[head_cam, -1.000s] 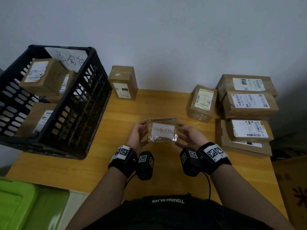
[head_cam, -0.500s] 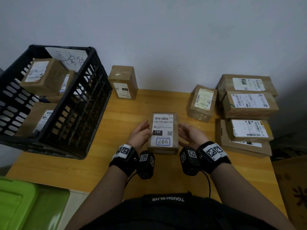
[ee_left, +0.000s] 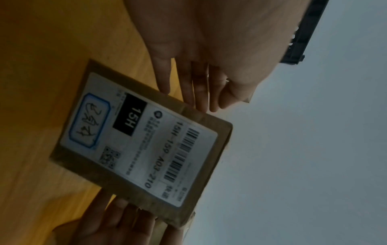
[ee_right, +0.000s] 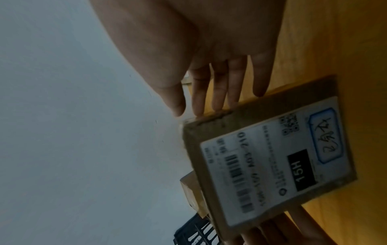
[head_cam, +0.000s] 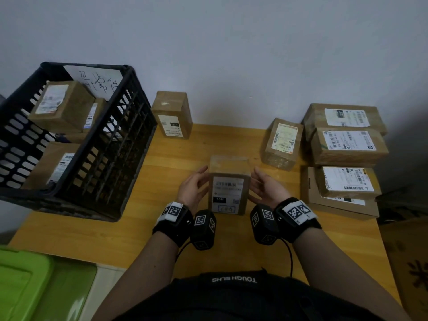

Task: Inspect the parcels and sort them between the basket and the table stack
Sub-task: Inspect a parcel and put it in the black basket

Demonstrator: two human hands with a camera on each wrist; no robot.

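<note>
A small brown parcel point(head_cam: 228, 188) with a white "15H" label is held between my two hands above the middle of the wooden table point(head_cam: 92, 239). Its label faces me and its clear-taped top end tilts away. My left hand point(head_cam: 193, 187) presses its left side with straight fingers point(ee_left: 188, 82). My right hand point(head_cam: 266, 187) presses the right side the same way, fingers point(ee_right: 217, 86) flat along the edge. The label point(ee_left: 138, 140) shows a barcode and a blue box with handwriting. The black basket point(head_cam: 111, 163) stands at the left with several parcels inside.
A stack of labelled parcels point(head_cam: 347, 144) fills the table's right side. One parcel point(head_cam: 281, 142) lies beside it, and another point(head_cam: 172, 114) stands upright at the back by the wall. A green bin point(head_cam: 34, 286) sits below the table's left front corner.
The parcel has been turned in my hands: a second ago its taped end with red writing faced me, then the label came up, and now it tilts towards me.
</note>
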